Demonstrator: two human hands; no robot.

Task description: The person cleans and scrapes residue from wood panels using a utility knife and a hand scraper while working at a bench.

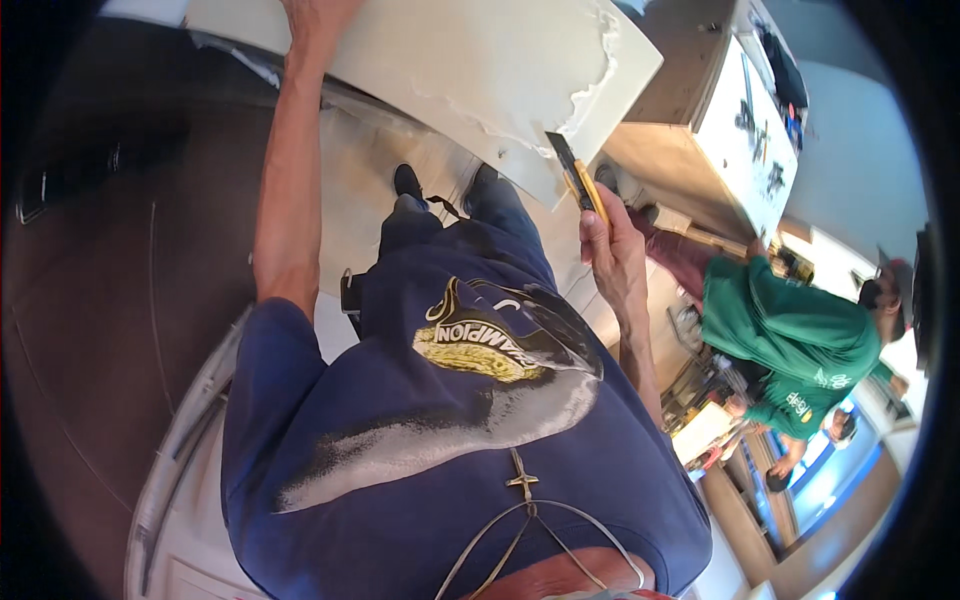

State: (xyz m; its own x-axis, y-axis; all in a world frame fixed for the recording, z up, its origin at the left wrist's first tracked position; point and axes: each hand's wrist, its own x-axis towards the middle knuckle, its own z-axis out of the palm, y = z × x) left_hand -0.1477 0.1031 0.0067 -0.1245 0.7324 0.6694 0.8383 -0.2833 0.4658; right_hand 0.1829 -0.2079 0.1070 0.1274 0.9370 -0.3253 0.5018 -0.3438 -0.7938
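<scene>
My right hand (615,245) is wrapped round a yellow utility knife (580,185). Its dark blade is out and points up at the corner of a pale board (470,60). From this view I cannot tell whether the blade touches the board. A ragged white line (603,75), like dried glue or torn film, runs along the board's right part and near edge. At the top left of the board is my left hand (318,12), with its fingers cut off by the picture's upper edge.
A wooden cabinet (655,160) with a white top bearing several tools stands to the right. Beside it a person in a green sweatshirt (790,320) works, with another person (840,428) farther off. A large dark surface (110,300) fills the left.
</scene>
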